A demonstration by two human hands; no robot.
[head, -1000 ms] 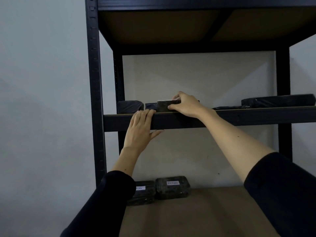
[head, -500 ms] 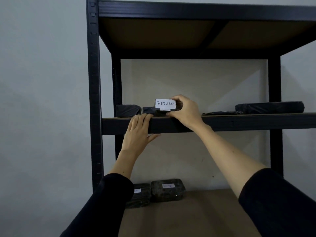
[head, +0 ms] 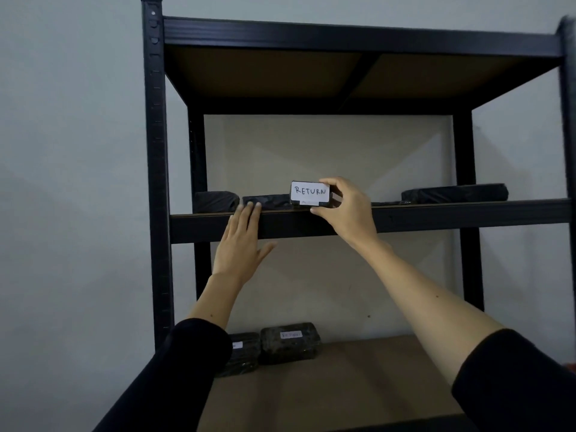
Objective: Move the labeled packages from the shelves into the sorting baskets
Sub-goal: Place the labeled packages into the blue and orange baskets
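My right hand (head: 347, 210) grips a small black package (head: 310, 194) at the front edge of the middle shelf (head: 436, 216), tilted so its white label reading RETURN faces me. My left hand (head: 241, 244) lies flat against the shelf's front beam, fingers straight and fingertips at the top edge. More black wrapped packages sit on the same shelf: one at the far left (head: 215, 201), a flat one (head: 265, 201) beside it, and a long one (head: 455, 193) to the right. Two labeled packages (head: 290, 342) (head: 243, 353) stand on the lower shelf. No basket is in view.
The black metal rack has a left upright (head: 156, 182) and a top shelf (head: 358, 39) overhead. The brown lower shelf board (head: 343, 385) stretches to the right of the two packages. A pale wall lies behind and to the left.
My right hand has tipped the package up so the RETURN label faces me. The view has shifted a little. My left hand stays on the beam.
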